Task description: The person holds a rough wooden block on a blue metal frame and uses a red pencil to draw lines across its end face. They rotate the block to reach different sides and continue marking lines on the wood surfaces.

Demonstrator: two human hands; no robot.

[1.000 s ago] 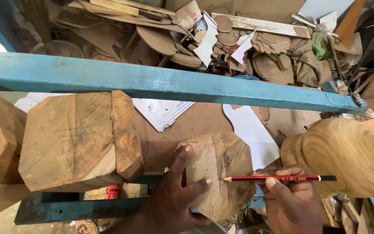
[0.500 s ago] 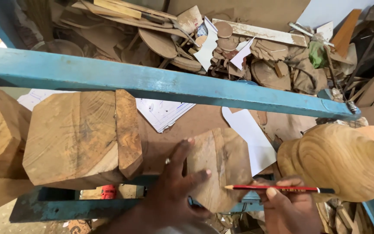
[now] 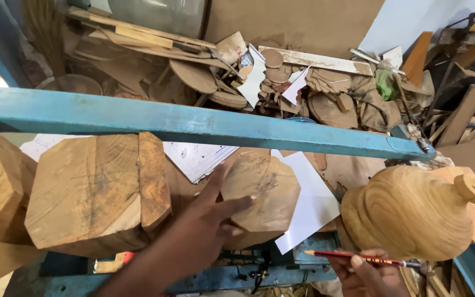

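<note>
- Left hand (image 3: 210,220): palm and spread fingers (image 3: 240,204) are laid flat on the small octagonal wood block (image 3: 265,190). It is pressed and steadied, not wrapped; the fingers are extended, not clenched.
- The block is seen lying directly under and just beyond the left fingertips, its face turned up toward the camera, tilted slightly. No clear long axis: roughly as wide as tall.
- Right hand (image 3: 366,272): fingers are closed around a red pencil (image 3: 358,257), gripped near mid-shaft.
- Pencil long axis runs nearly horizontal, left-right. The sharpened tip points left, toward the block, and is seen just off the block's lower right edge, over a white paper sheet (image 3: 311,206). Tip and block are apart, not touching.
- Key relation: the block lies to the left of and slightly above the right fingers; the pencil tip is the nearest part to it. The left hand is already on the block; the right hand is near but off it.
- A turned, rounded wood piece with a knob (image 3: 413,212) is seen just above the right fingers, close to the pencil shaft; contact cannot be told.
- A large faceted wood block (image 3: 89,192) sits just left of the left fingers.
- A blue metal bar (image 3: 204,126) crosses beyond both hands; wood offcuts (image 3: 281,82) are piled behind it.
</note>
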